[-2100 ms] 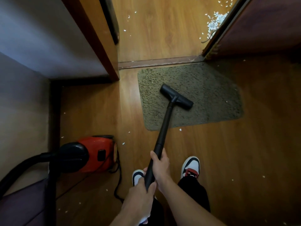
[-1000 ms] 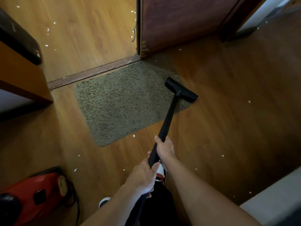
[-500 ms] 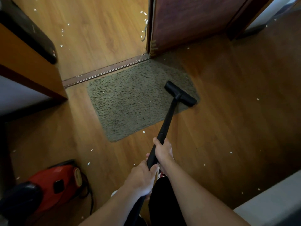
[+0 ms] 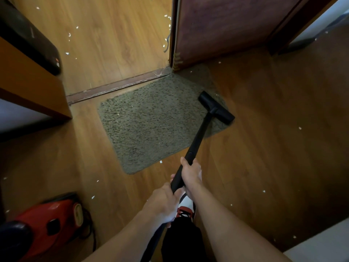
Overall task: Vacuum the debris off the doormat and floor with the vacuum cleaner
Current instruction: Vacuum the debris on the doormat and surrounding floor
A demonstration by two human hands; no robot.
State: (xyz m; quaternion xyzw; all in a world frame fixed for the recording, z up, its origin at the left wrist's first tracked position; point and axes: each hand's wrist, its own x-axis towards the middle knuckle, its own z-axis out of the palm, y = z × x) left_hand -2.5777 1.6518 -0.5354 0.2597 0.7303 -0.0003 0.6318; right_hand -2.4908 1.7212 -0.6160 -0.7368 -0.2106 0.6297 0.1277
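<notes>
Your left hand (image 4: 164, 203) and right hand (image 4: 190, 173) grip the black wand (image 4: 200, 137), its flat nozzle (image 4: 216, 107) on the right edge of the shaggy grey-green doormat (image 4: 151, 125); the label (image 4: 78, 213) on the red vacuum cleaner (image 4: 49, 222) is too blurred to read.

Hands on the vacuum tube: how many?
2. The right hand holds the tube farther up, toward the nozzle on the doormat edge; the left hand holds it just behind, nearer the body.

doormat (image 4: 151, 125) olive-grey, speckly shag. vacuum wand (image 4: 198, 140) plus nozzle (image 4: 216, 107) plain black. canister (image 4: 47, 224) red w/ black end. floor (image 4: 264, 148) orange-brown woodgrain, white flecks (image 4: 299, 128). door (image 4: 226, 25) maroon.
</notes>
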